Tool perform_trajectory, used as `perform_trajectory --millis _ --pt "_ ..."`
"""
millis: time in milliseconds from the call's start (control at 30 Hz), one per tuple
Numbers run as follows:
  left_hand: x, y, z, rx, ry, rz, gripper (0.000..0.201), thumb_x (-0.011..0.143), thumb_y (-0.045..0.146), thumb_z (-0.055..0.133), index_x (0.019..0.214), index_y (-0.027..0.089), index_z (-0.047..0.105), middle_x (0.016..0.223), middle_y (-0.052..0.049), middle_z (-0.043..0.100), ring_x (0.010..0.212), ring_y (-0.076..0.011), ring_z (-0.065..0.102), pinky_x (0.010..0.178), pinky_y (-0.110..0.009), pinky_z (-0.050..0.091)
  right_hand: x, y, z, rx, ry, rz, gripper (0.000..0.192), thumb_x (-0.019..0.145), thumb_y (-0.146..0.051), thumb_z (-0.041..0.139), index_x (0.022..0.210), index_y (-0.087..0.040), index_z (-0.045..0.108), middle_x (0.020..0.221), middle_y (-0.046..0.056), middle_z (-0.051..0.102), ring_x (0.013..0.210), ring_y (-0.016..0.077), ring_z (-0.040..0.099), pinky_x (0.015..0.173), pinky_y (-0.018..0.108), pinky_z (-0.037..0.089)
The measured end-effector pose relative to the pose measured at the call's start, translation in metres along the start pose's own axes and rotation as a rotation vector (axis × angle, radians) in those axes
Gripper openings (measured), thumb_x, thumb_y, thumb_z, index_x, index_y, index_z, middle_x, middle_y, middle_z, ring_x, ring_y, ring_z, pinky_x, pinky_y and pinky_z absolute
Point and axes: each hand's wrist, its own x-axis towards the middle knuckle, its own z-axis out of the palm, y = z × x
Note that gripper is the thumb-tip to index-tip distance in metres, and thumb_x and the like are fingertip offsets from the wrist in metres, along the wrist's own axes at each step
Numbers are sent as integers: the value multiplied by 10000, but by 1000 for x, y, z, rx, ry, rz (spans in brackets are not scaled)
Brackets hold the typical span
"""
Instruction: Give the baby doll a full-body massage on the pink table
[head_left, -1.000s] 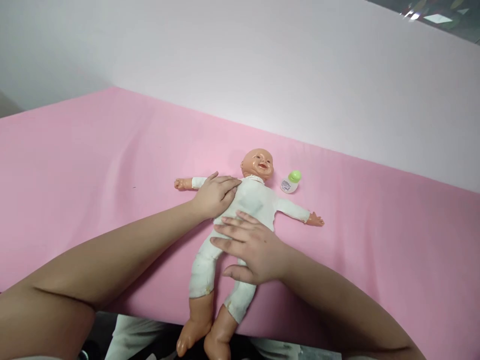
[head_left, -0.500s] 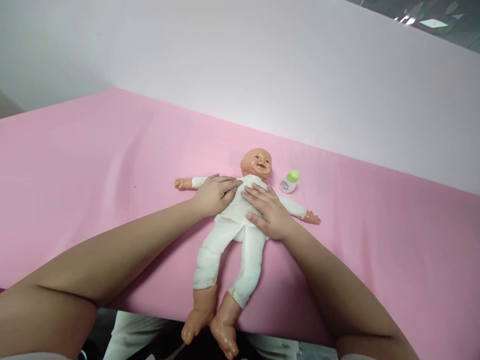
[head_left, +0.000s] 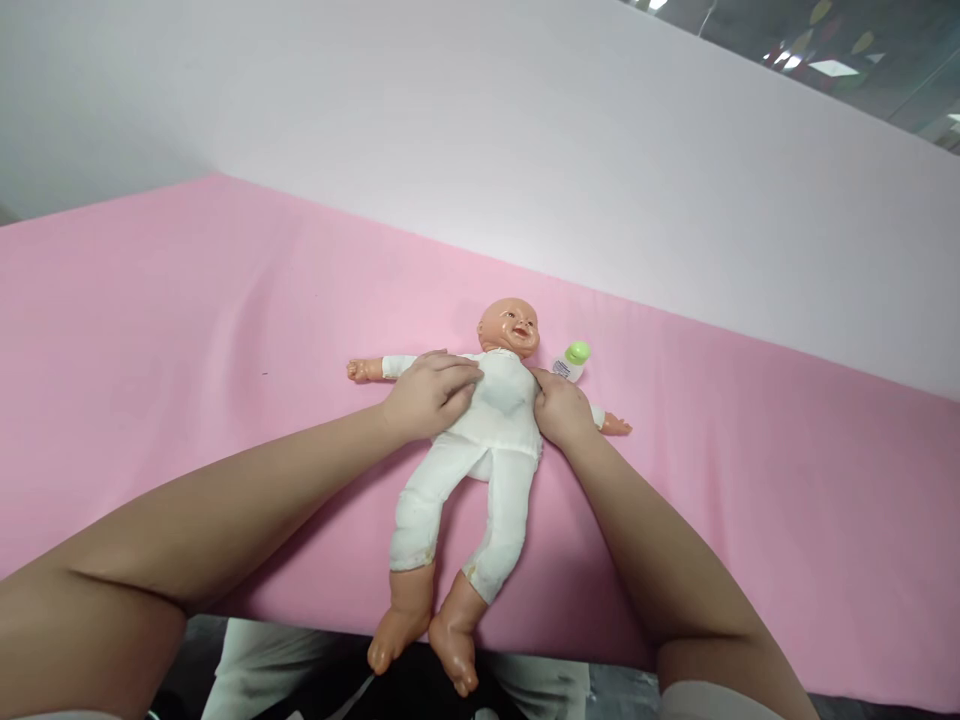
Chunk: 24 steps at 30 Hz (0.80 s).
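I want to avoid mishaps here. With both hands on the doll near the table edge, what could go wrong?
1. The doll's feet hang past the table edge, so a tug toward the person might slide it off.
2. The bottle lies close behind the right hand; a backward move could knock it away.
3. The left hand presses one shoulder, which may twist the soft body.

So the worktop (head_left: 187, 330) in front of me is covered edge to edge in a smooth pink sheet, with a plain white wall right behind it. Two things lie on it — a baby doll (head_left: 491, 430) in a white suit, flat on its back with arms spread and its bare feet hanging just past the near edge, and a little white bottle (head_left: 571, 362) with a green cap, tipped on its side just beside the doll's head, on my right.
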Motion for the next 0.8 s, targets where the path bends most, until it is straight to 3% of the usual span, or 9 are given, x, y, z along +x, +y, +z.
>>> perform_trajectory --millis 167,300,400,500,567,700,800 --pt "-13 34 -8 -147 -26 241 348 1001 326 505 1181 265 797 1280 -82 807 1203 -252 752 1206 -494 514 -3 -9 -2 -94 -31 8 528 967 -126 427 1428 -204 673 1253 128 787 1135 299 716 966 390 538" --pt "-23 64 -13 -234 -207 441 386 998 350 524 1272 274 785 1340 -91 787 1290 -265 721 1231 -462 498 -6 -12 4 -121 -27 -40 524 978 -138 431 1451 -195 650 1263 136 775 1152 309 710 996 397 517" --pt "-24 73 -12 -246 -367 518 476 1003 409 569 1434 269 713 1459 -89 726 1437 -291 627 1339 -494 350 -6 -14 6 -116 -30 -60 536 988 -141 430 1482 -198 629 1280 137 767 1176 310 704 1018 401 508" --pt "-20 66 -8 -205 -440 479 604 992 508 613 1554 285 620 1597 -86 614 1590 -332 453 1391 -569 173 -5 -15 6 -110 -52 -61 523 988 -151 454 1480 -191 626 1291 139 764 1174 308 702 1023 397 506" --pt "-15 56 -7 -161 -438 423 640 1007 554 598 1591 293 582 1676 -84 521 1640 -346 361 1389 -595 129 -5 -16 5 -99 -66 -74 515 986 -161 473 1478 -188 623 1301 139 762 1177 307 701 1032 396 504" --pt "-7 29 -7 -80 -378 298 641 1067 542 506 1657 290 495 1754 -81 394 1667 -331 301 1383 -602 118 -5 -17 4 -76 -53 -77 542 976 -134 454 1489 -191 619 1325 139 757 1219 308 696 1054 406 505" --pt "-2 10 -7 -56 -314 196 615 1085 525 463 1639 263 521 1747 -76 411 1671 -311 296 1381 -561 191 -5 -18 4 -84 -45 -75 564 971 -125 450 1509 -179 610 1337 148 753 1234 305 693 1077 405 504"
